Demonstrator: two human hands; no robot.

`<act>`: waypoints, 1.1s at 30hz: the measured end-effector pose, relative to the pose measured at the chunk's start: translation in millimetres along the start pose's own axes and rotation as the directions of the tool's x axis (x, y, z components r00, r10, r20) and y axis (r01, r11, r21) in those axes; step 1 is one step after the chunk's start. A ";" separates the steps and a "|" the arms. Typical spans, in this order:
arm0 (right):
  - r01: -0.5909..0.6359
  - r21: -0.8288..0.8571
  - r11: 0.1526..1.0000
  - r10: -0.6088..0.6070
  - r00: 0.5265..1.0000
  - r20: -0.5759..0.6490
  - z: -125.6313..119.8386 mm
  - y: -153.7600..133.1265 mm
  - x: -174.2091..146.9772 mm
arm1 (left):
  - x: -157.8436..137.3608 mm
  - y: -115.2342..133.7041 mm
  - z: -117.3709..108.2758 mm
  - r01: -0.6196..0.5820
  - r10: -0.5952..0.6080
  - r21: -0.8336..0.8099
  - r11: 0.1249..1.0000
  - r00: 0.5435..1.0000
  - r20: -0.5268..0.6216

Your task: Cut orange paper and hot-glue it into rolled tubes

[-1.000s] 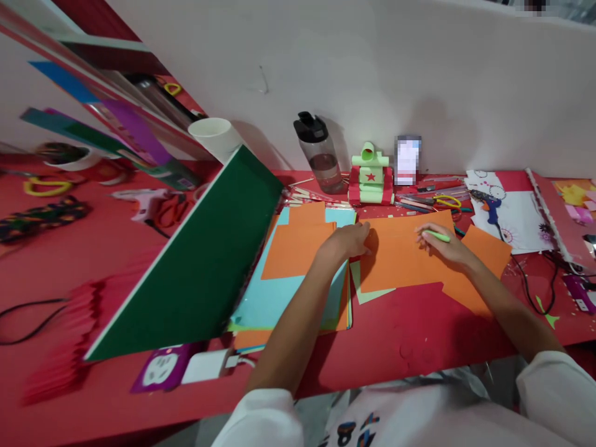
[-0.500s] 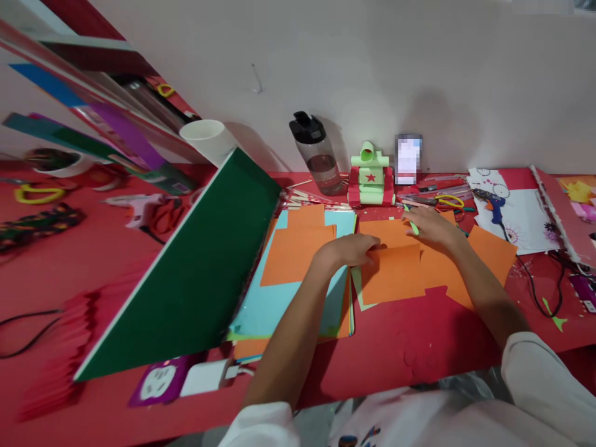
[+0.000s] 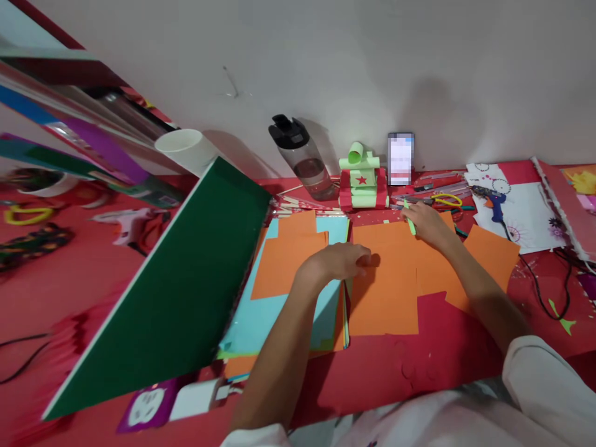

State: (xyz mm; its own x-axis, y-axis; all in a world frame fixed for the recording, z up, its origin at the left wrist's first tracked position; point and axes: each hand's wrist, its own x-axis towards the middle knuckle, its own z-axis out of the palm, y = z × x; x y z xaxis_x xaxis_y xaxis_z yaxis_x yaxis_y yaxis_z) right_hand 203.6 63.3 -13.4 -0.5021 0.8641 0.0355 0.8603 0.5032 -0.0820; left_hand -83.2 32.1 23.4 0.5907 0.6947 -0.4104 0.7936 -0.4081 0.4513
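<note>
My left hand [image 3: 342,261] hovers over the left edge of an orange paper sheet [image 3: 384,292], its fingers loosely curved and apart, holding nothing. The sheet lies flat on the red table. My right hand [image 3: 426,221] is closed on a slim bright-green strip [image 3: 410,218] at the far side of the orange paper; its exact kind is unclear. More orange paper [image 3: 491,257] lies under and beside my right forearm. Left of my left hand, smaller orange pieces [image 3: 284,261] rest on a stack topped with light-blue paper [image 3: 261,323].
A green board [image 3: 172,292] leans open at the left. Behind stand a water bottle [image 3: 305,158], a green-and-red paper model [image 3: 363,180] and a phone [image 3: 401,159]. Scissors [image 3: 447,200] and a blue glue gun [image 3: 494,202] lie to the right.
The near part of the orange sheet, raised and folded back before, now lies flat towards me. My left hand has let go of it. The right hand keeps the green strip.
</note>
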 end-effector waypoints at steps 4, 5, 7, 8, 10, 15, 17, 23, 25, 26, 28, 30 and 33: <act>0.038 0.016 0.999 -0.037 0.999 -0.039 9.9 2.6 -0.4 | 0.7 6.1 -7.9 0.030 -0.030 0.001 1.000 0.999 -0.041; 0.037 0.015 0.999 -0.036 0.998 -0.047 11.7 3.2 -1.0 | 0.7 7.6 -9.9 0.022 -0.023 -0.005 1.000 0.997 -0.073; 0.025 0.018 1.000 -0.024 0.997 -0.068 12.8 2.5 -2.1 | 0.5 10.5 -12.7 0.009 -0.011 -0.016 1.000 0.994 -0.111; 0.023 0.039 0.999 -0.020 0.996 -0.084 11.4 1.1 -2.7 | 0.5 11.9 -13.5 0.006 -0.009 -0.019 1.000 0.992 -0.127; 0.041 0.154 0.987 -0.021 0.991 -0.130 4.5 -4.2 -3.6 | 1.2 14.7 -13.9 0.003 -0.008 -0.029 1.000 0.984 -0.181; 0.213 0.599 0.772 -0.017 0.949 -0.316 -28.8 -26.1 -5.7 | 7.8 22.9 -9.4 -0.123 0.023 -0.241 0.963 0.924 -0.381; 0.226 0.688 0.690 0.011 0.946 -0.323 -40.8 -34.3 -7.3 | 11.3 26.6 -6.0 -0.230 0.052 -0.354 0.906 0.893 -0.448; 0.191 0.813 0.551 0.095 0.953 -0.288 -55.0 -43.5 -12.2 | 16.5 34.3 3.0 -0.446 0.105 -0.537 0.716 0.829 -0.549; 0.199 0.831 0.519 0.098 0.952 -0.289 -55.1 -43.2 -12.8 | 16.6 35.6 4.5 -0.470 0.107 -0.575 0.670 0.827 -0.551; 0.201 0.837 0.509 0.100 0.952 -0.290 -55.1 -43.1 -13.0 | 16.7 36.1 5.1 -0.478 0.108 -0.587 0.654 0.827 -0.552; 0.202 0.842 0.499 0.103 0.952 -0.290 -55.4 -43.1 -13.3 | 17.3 37.2 6.3 -0.491 0.101 -0.599 0.632 0.819 -0.565; 0.203 0.855 0.478 0.091 0.956 -0.278 -56.6 -42.8 -13.6 | 18.4 38.3 7.5 -0.504 0.079 -0.606 0.615 0.805 -0.588; 0.210 0.896 0.391 0.083 0.962 -0.261 -60.0 -38.7 -14.9 | 19.8 40.4 8.5 -0.504 0.040 -0.630 0.592 0.798 -0.601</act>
State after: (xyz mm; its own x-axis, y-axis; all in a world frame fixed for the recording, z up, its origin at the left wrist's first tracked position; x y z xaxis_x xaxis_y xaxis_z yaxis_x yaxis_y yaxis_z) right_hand 183.1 31.6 48.9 -0.3880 0.8756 0.2876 0.1521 0.3685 -0.9171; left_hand -38.2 24.4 26.8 0.4159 0.8940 0.1666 0.0801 -0.2185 0.9726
